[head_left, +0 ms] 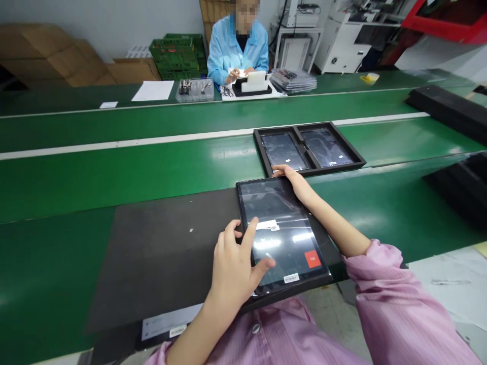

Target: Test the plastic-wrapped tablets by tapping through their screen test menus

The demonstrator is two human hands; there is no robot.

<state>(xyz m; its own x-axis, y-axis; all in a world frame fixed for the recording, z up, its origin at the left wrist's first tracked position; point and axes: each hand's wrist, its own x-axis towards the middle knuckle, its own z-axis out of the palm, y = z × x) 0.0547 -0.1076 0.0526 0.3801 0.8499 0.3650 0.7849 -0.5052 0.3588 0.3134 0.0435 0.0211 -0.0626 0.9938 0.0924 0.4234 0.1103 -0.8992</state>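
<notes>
A black tablet (283, 253) lies in front of me, its glossy screen up, with a red "Fail" square at its lower right and a white label on its bottom edge. My left hand (236, 258) is over the tablet's left side, thumb and fingers spread, index finger at the screen. Around the tablet's far right corner curls my right hand (294, 182); its thumb is hidden. Just beyond that hand, a black tray (314, 167) holds two tablets in separate compartments, the left tablet (285, 149) and the right tablet (325, 144).
Under the tablet is a dark mat (160, 253) on the green bench. Another device (171, 324) shows at the near edge. Black foam pieces (449, 109) lie right. Across the belt (152, 167), a person in a blue smock (218, 53) works beside a clear parts box (196, 91).
</notes>
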